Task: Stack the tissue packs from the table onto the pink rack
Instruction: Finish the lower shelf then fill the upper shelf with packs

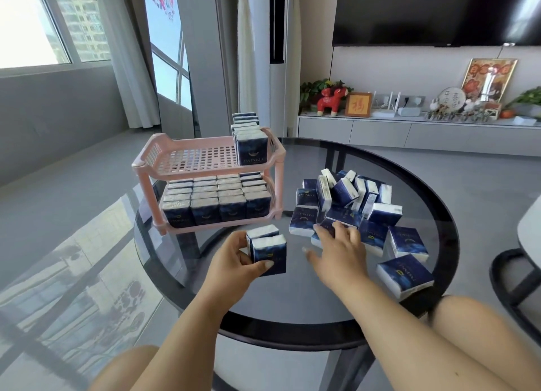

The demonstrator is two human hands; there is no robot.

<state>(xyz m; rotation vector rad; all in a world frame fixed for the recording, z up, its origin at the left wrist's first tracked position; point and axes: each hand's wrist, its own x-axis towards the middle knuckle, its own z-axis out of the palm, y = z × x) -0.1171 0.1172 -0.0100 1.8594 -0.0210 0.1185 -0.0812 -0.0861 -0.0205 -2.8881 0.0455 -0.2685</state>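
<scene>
The pink two-tier rack (187,156) stands at the table's far left. Its lower shelf is filled with upright blue tissue packs (216,199); the upper shelf carries one row of packs (250,139) along its right side. My left hand (234,262) grips two blue packs (268,251) just in front of the rack, above the glass. My right hand (339,244) reaches with spread fingers onto the loose pile of tissue packs (351,203) at the right, its fingertips touching a pack at the pile's near edge.
The round dark glass table (292,303) holds everything. Single packs (405,275) lie near its right rim. A dark chair (515,276) stands at the right. My knees show below the table's near edge. A TV cabinet with ornaments lines the far wall.
</scene>
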